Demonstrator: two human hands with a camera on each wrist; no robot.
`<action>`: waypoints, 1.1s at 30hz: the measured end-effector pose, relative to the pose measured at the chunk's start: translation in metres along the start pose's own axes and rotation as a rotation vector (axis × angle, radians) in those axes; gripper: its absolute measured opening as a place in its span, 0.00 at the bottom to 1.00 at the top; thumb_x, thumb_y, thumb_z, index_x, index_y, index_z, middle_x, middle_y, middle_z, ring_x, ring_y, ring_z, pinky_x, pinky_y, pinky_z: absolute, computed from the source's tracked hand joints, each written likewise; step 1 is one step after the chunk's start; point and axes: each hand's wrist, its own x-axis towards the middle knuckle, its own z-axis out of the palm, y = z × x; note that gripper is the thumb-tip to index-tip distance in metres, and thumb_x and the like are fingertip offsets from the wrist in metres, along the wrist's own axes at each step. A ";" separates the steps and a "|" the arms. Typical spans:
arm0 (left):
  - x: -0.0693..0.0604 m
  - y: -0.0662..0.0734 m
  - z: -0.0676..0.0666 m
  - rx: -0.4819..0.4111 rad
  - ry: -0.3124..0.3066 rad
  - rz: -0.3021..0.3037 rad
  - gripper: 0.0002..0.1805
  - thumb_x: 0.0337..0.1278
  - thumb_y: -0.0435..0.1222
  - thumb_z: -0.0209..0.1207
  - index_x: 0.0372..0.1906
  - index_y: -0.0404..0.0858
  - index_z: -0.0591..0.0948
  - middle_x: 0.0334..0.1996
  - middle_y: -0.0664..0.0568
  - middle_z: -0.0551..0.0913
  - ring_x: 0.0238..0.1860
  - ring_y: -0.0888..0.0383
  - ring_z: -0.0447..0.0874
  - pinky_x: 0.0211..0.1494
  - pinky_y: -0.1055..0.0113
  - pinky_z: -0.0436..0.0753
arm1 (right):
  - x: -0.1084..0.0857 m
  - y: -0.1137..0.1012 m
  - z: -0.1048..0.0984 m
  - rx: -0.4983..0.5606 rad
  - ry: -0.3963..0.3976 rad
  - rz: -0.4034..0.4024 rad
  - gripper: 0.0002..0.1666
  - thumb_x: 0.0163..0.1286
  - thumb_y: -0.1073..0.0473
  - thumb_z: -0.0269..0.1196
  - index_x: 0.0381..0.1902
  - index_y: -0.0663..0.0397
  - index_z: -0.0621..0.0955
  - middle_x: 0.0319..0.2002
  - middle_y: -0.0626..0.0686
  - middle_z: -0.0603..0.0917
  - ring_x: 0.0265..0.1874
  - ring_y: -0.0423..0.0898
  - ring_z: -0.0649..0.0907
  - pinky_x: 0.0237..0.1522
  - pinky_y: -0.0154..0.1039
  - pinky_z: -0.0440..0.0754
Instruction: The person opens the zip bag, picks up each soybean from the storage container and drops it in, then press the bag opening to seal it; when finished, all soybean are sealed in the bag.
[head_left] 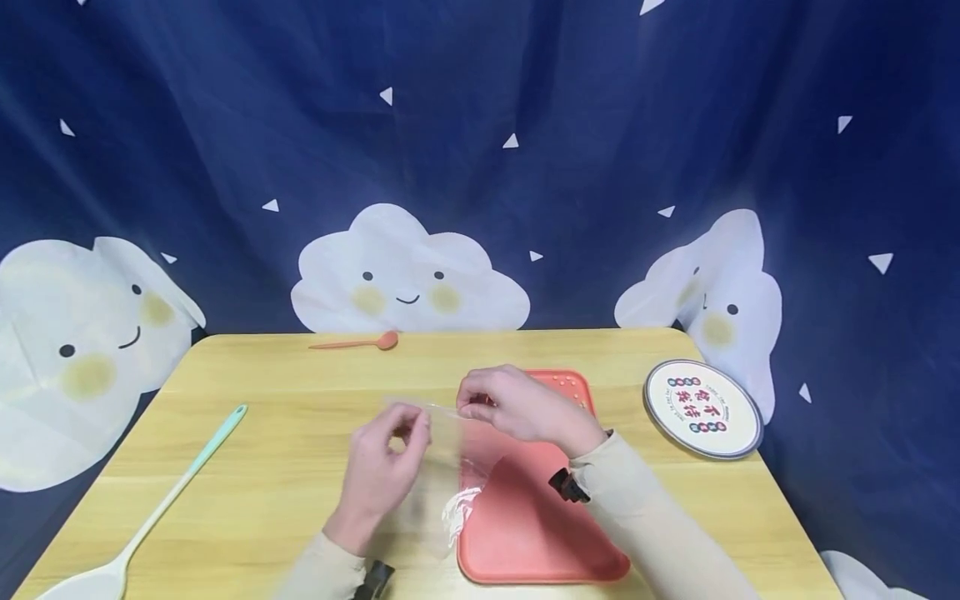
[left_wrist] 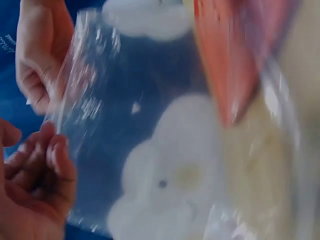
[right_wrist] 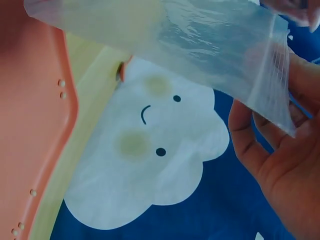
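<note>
A clear plastic zip bag hangs between both hands, its top edge stretched level. My left hand pinches one end of that edge between thumb and fingers. At the other end, my right hand grips the edge with curled fingers. The left wrist view has the see-through bag spread flat, both hands at its left side. In the right wrist view, ridged lines run along the bag's mouth beside the right hand. Partly behind the bag and right arm lies a coral-pink rimmed board with small holes at its far end.
A small orange-red spoon lies at the table's back edge. To the left is a long-handled white ladle with a mint grip. A round white plate with printed characters sits at the right. A blue cloud-patterned curtain hangs behind.
</note>
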 end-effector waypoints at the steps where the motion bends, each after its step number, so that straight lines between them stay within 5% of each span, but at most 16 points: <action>1: -0.002 0.003 0.004 -0.030 -0.052 -0.098 0.07 0.63 0.31 0.60 0.29 0.41 0.82 0.21 0.60 0.80 0.22 0.63 0.77 0.26 0.74 0.80 | 0.001 -0.001 0.001 0.001 0.002 -0.004 0.05 0.68 0.65 0.65 0.34 0.50 0.83 0.30 0.38 0.79 0.31 0.36 0.77 0.37 0.30 0.79; 4: -0.004 0.011 0.014 -0.110 -0.137 -0.363 0.09 0.65 0.36 0.62 0.27 0.44 0.82 0.17 0.60 0.80 0.18 0.61 0.78 0.21 0.70 0.79 | 0.003 -0.003 0.003 -0.003 0.001 -0.010 0.05 0.67 0.66 0.66 0.34 0.49 0.84 0.31 0.38 0.79 0.32 0.35 0.78 0.38 0.30 0.79; 6: -0.004 0.014 0.018 -0.154 -0.152 -0.453 0.11 0.66 0.38 0.62 0.25 0.44 0.81 0.16 0.56 0.80 0.16 0.58 0.79 0.18 0.69 0.78 | 0.004 -0.004 0.005 -0.004 -0.004 -0.018 0.05 0.66 0.65 0.67 0.35 0.49 0.84 0.32 0.39 0.81 0.33 0.35 0.79 0.39 0.29 0.79; 13: -0.008 0.017 0.024 -0.196 -0.153 -0.501 0.14 0.64 0.28 0.58 0.23 0.43 0.79 0.15 0.50 0.79 0.14 0.58 0.75 0.14 0.73 0.71 | 0.004 -0.005 0.009 0.021 -0.017 0.007 0.09 0.65 0.70 0.66 0.33 0.49 0.83 0.31 0.42 0.81 0.33 0.37 0.78 0.38 0.30 0.79; 20: -0.009 0.019 0.025 -0.239 -0.143 -0.641 0.13 0.62 0.26 0.56 0.22 0.36 0.80 0.12 0.51 0.78 0.11 0.61 0.70 0.12 0.76 0.64 | 0.009 0.001 0.014 0.015 0.019 0.025 0.13 0.63 0.74 0.60 0.28 0.50 0.80 0.26 0.42 0.77 0.28 0.38 0.76 0.32 0.30 0.77; 25: -0.013 0.017 0.026 -0.241 -0.147 -0.650 0.14 0.57 0.23 0.53 0.19 0.36 0.79 0.10 0.52 0.77 0.10 0.60 0.70 0.11 0.76 0.64 | 0.015 0.009 0.015 -0.090 0.132 0.044 0.07 0.66 0.69 0.63 0.32 0.51 0.82 0.28 0.42 0.79 0.29 0.38 0.78 0.35 0.31 0.79; 30: -0.019 0.011 0.023 0.073 -0.075 -0.521 0.12 0.56 0.27 0.58 0.20 0.41 0.83 0.12 0.64 0.77 0.14 0.66 0.73 0.17 0.73 0.74 | 0.018 0.010 0.013 -0.111 0.132 0.063 0.06 0.67 0.67 0.63 0.32 0.50 0.82 0.29 0.42 0.80 0.29 0.38 0.79 0.36 0.32 0.80; 33: -0.020 0.009 0.020 0.168 -0.024 -0.485 0.12 0.56 0.28 0.60 0.20 0.42 0.84 0.12 0.68 0.77 0.15 0.68 0.76 0.19 0.72 0.77 | 0.018 0.008 0.012 -0.109 0.108 0.080 0.07 0.67 0.68 0.62 0.32 0.50 0.82 0.28 0.42 0.80 0.30 0.38 0.79 0.36 0.32 0.80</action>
